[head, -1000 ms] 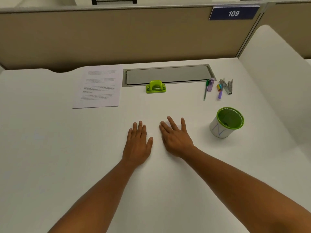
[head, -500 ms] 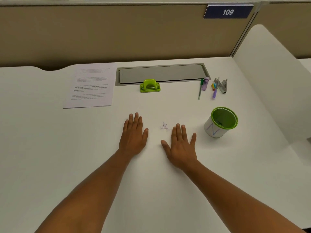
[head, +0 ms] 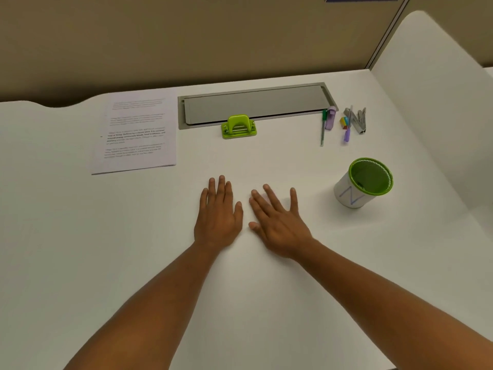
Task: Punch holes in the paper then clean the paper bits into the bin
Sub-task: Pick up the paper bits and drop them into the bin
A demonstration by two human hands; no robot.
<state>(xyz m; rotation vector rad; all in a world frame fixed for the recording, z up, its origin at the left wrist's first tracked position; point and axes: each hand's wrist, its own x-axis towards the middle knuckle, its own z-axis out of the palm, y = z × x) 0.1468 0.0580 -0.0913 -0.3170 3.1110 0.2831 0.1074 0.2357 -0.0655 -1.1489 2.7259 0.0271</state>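
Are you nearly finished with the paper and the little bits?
Punching looks done: the paper and punch lie set aside. Now the left hand and right hand lie flat, close together, seemingly gathering bits, though none show. Left: getting them into the bin.

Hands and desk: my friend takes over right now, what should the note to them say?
Left hand and right hand: both flat on the white desk, fingers straight, holding nothing.
Green hole punch sits at the back by the grey cable cover. Printed paper lies back left. Green-rimmed bin stands right of the right hand.
Done: cannot tell whether holes are punched.
Left: no paper bits visible now; check under the right hand, then sweep any into the bin.
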